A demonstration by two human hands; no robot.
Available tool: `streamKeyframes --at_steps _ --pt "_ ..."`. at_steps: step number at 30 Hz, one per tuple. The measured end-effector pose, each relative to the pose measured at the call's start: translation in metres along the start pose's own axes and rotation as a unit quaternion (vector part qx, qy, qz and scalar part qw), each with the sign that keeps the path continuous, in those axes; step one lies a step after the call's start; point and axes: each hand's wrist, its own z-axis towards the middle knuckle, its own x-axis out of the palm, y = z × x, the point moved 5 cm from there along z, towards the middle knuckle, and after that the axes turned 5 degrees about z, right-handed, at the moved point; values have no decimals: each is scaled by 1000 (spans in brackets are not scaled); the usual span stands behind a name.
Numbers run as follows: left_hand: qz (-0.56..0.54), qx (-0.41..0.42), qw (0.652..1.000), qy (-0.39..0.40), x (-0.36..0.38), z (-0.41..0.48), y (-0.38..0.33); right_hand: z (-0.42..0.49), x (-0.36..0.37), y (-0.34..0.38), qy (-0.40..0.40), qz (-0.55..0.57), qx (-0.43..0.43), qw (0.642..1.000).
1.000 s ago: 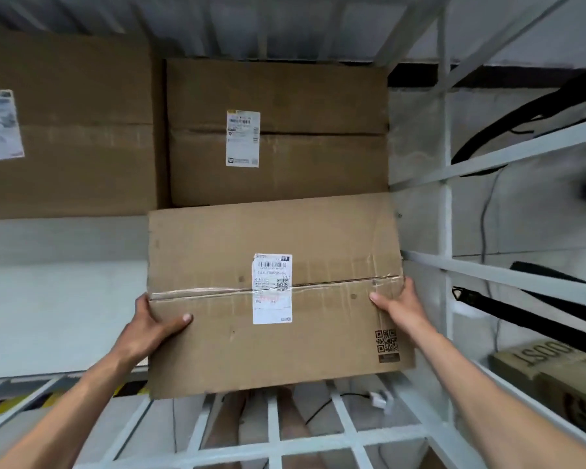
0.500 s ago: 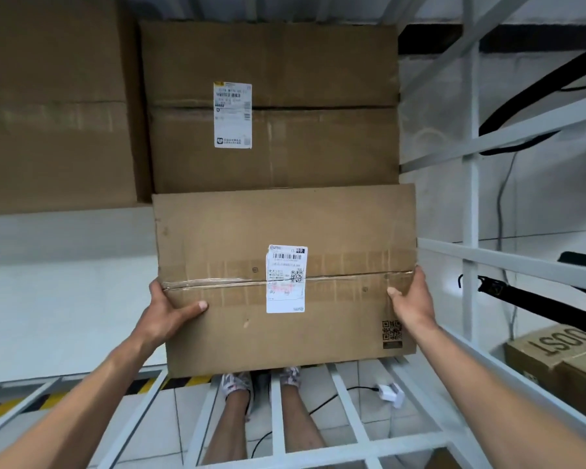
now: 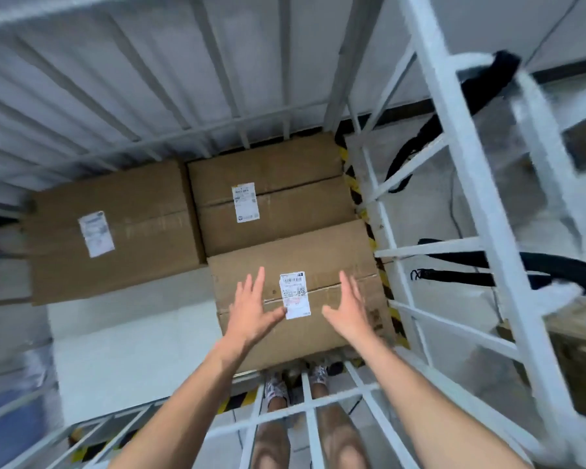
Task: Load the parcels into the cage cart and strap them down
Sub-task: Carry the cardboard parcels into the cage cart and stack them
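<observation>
Nearest, the near rail of the white metal-barred cage cart [image 3: 286, 408] is crossed by both forearms, and bare legs [image 3: 271, 445] and patterned shoes [image 3: 275, 389] are glimpsed through its bars. Just beyond, the left hand [image 3: 251, 313] and the right hand [image 3: 347, 311] are held wide, fingers straight and spread, nothing gripped. Whether the palms touch the cardboard cannot be told. Under them the brown taped cardboard parcel [image 3: 322, 252], white label up, is laid flat on the cart floor at the near right, beside the right side bars. Its far edge is butted against a second brown labelled carton [image 3: 285, 228], and a larger brown carton [image 3: 142, 238] is set to the left of that. Out on the right side bars, black webbing straps [image 3: 467, 262] are seen hanging.
</observation>
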Motion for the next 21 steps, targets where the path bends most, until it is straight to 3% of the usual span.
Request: streamKeyframes --at_steps 4,11,16,21 --pt "82 74 994 2 -34 -78 -65 -86 -40 32 -39 15 -20 999" --pt "53 184 981 25 -28 -196 -142 -241 -115 9 -168 64 -48 982" --pt "112 298 947 51 12 -258 -212 -350 -149 -81 -292 137 -2 947" --pt "171 389 900 97 83 -338 -287 -452 -143 -217 -373 226 108 894"
